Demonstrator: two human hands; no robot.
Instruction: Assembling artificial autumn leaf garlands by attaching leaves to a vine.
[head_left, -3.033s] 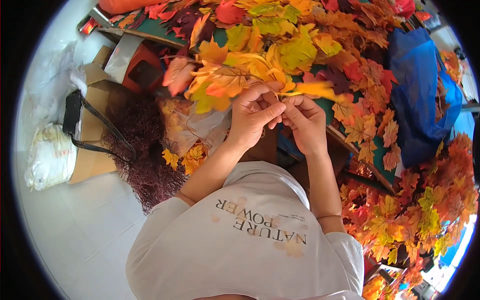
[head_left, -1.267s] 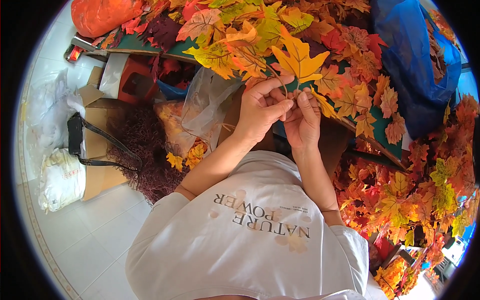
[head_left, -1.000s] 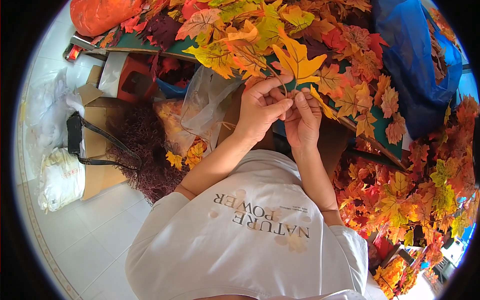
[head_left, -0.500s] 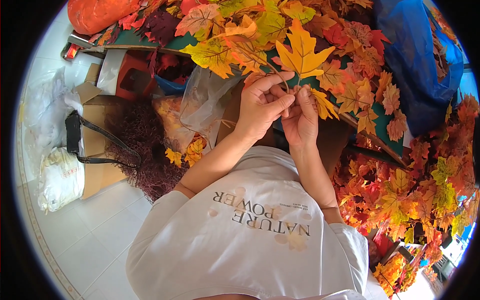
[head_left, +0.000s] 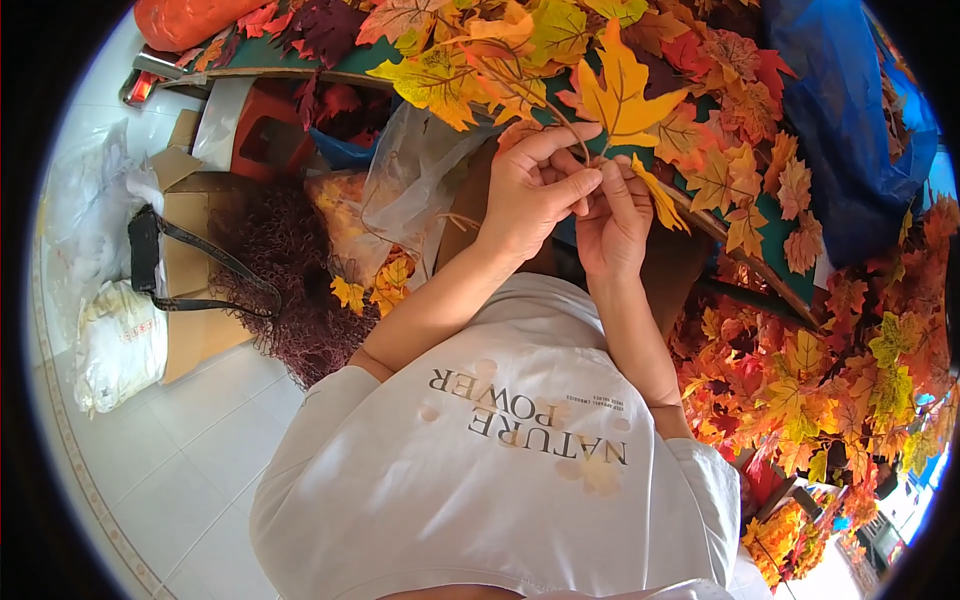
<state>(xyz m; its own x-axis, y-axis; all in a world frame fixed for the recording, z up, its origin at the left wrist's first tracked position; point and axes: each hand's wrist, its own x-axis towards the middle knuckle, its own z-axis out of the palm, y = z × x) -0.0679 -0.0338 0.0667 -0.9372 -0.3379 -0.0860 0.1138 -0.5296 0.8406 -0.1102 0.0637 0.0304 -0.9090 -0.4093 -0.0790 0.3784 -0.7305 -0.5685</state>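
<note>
At the table's near edge my hands meet, fingertips touching. My left hand (head_left: 535, 195) is closed in a pinch around a thin brown artificial vine (head_left: 548, 105) that curves up to the leaves beyond. My right hand (head_left: 612, 225) pinches the short stem of a yellow-orange artificial maple leaf (head_left: 622, 95), which stands up just past the fingers. A second yellow leaf (head_left: 657, 195) hangs beside the right fingers, seen partly edge-on. Exactly where stem and vine meet is hidden by the fingertips.
Artificial autumn leaves (head_left: 745, 110) heap over the green table (head_left: 790, 285). A blue plastic bag (head_left: 835, 150) lies at the far right, with more foliage (head_left: 800, 390) below. On the left stand a cardboard box (head_left: 195, 350), dark tangled vines (head_left: 270, 250), a clear plastic bag (head_left: 420, 165) and a red stool (head_left: 272, 140).
Both hands, with the vine and the leaf, have shifted slightly right and up in the view. The leaf has tilted a little; the grips look the same.
</note>
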